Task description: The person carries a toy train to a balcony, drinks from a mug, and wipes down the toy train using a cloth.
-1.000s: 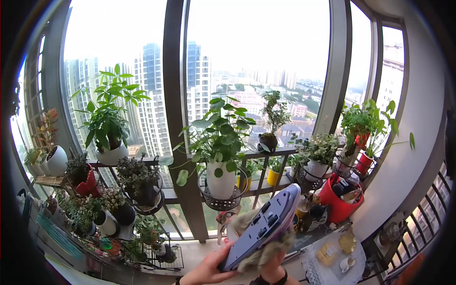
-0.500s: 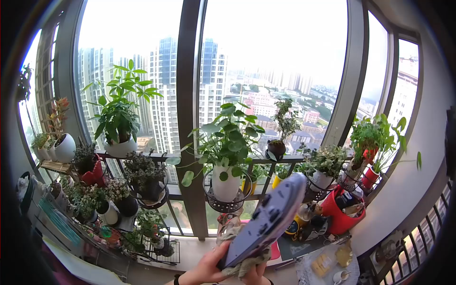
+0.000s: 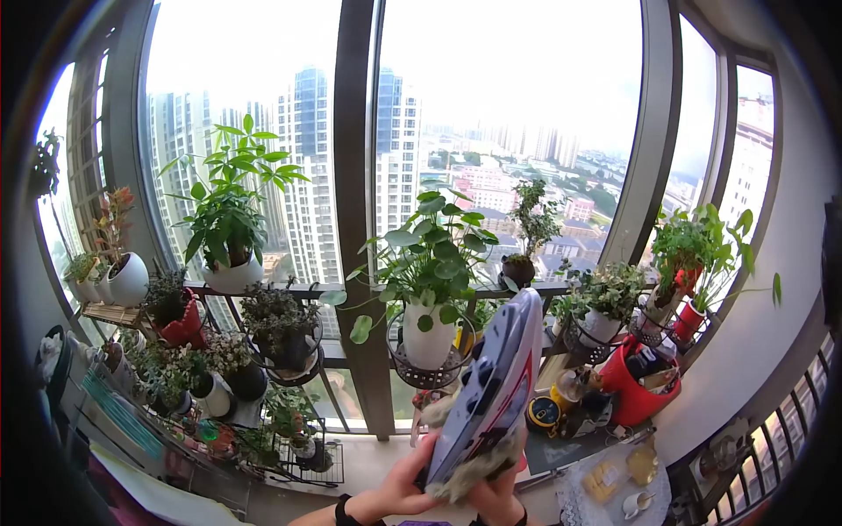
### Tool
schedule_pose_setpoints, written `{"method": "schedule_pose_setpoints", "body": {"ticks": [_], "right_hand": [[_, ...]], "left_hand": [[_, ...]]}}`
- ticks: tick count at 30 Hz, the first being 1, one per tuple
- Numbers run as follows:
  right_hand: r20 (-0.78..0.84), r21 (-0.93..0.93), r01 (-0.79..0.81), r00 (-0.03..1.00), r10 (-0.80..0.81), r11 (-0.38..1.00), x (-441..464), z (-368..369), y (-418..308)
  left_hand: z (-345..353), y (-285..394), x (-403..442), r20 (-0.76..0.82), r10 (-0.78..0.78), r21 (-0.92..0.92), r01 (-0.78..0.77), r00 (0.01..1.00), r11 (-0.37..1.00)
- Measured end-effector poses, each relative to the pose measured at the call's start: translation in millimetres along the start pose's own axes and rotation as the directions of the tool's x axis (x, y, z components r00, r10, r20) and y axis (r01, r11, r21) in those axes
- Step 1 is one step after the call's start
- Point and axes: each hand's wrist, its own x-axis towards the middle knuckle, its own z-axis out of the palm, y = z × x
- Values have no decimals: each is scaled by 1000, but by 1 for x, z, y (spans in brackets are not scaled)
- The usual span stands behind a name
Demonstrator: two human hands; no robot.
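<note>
A shoe with a bluish-grey sole, dark raised tread and pink-red lines along its side is held up in the middle, tilted, one end pointing up. My left hand is closed around its lower end, thumb against the sole's edge. My right hand is closed at the lower right, pressing a fuzzy grey-green cloth against the shoe's side. More of this fuzzy material shows behind the shoe on the left. Some fingers of both hands are hidden behind the shoe and cloth.
Behind the shoe, a leafy plant in a white pot hangs on the window railing. Several potted plants stand at left. A red bin and a small lace-covered table with a white cup are at right.
The shoe has turned more upright, showing less of its sole and more of its pink-red-lined side. The view has shifted slightly. Both hands keep their hold.
</note>
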Motion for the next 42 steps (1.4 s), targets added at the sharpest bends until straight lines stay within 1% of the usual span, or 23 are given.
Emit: {"method": "schedule_pose_setpoints", "body": {"ticks": [2,4,5,6,9,12,14,15,17,18,19,21,24,26,27,28,30,33,36,38,39,41,42], "right_hand": [[-29,58,-9,1000,10,998,-42,-15,50],[264,199,-366,913,310,909,-38,-28,102],[111,260,-262,964,241,929,-43,-21,88],[15,338,-152,988,156,929,-10,-1,33],[48,447,-95,995,82,889,50,10,-37],[-29,368,-164,982,188,915,63,14,-40],[88,346,-312,950,300,885,60,21,-39],[20,409,-220,972,233,886,43,25,-18],[-104,-3,-65,992,65,998,-2,20,26],[-163,57,-186,968,193,981,-26,23,35],[-211,130,-299,923,321,945,-35,27,34],[-202,164,-324,914,353,932,-31,23,17],[-139,221,-367,905,402,904,-31,1,2],[-83,263,-364,914,397,893,-26,-13,13],[-199,256,-299,914,353,919,-23,-14,24],[-206,265,-310,907,367,913,-15,-14,17],[-15,445,-188,976,217,876,26,-16,-17],[-18,419,-347,921,390,839,54,-7,-31],[61,436,-366,923,379,822,33,10,-8],[76,383,-371,925,372,846,-1,18,20],[-26,309,-292,949,315,905,-23,27,38],[-131,221,-234,955,267,947,-75,20,74],[-138,32,-237,961,240,971,-101,9,101]], "left_hand": [[-4,-22,-27,34,-11,-12,12,999,1000],[-11,-27,-41,150,-388,-5,393,909,919],[-7,-20,-47,74,-299,121,289,951,950],[-3,0,-49,66,-320,113,312,945,943],[-6,50,-19,136,-514,-72,526,847,847],[-22,49,-19,141,-474,81,467,869,881],[-27,40,-21,96,-436,82,429,895,900],[-29,32,-16,84,-397,89,389,914,917],[-26,24,-11,66,-373,98,366,925,925],[-26,21,-10,73,-378,93,371,923,924],[-27,14,-9,90,-298,187,278,950,942],[-25,13,2,146,-170,262,128,975,957],[-9,0,-2,143,-274,230,238,951,944],[14,1,-2,62,-234,81,229,970,970],[11,-5,1,71,-223,99,216,972,971],[11,-4,-6,85,-284,123,273,955,954],[15,9,-22,93,-411,145,396,907,907],[-1,27,-27,51,-457,134,447,888,884],[-14,27,-35,-54,-432,102,435,901,895],[-27,10,-41,-25,-353,117,353,935,928],[-31,1,-38,13,-264,203,257,964,945],[-31,-4,-29,46,-257,177,245,965,953],[-30,-1,-27,73,-269,163,255,960,953]]}}
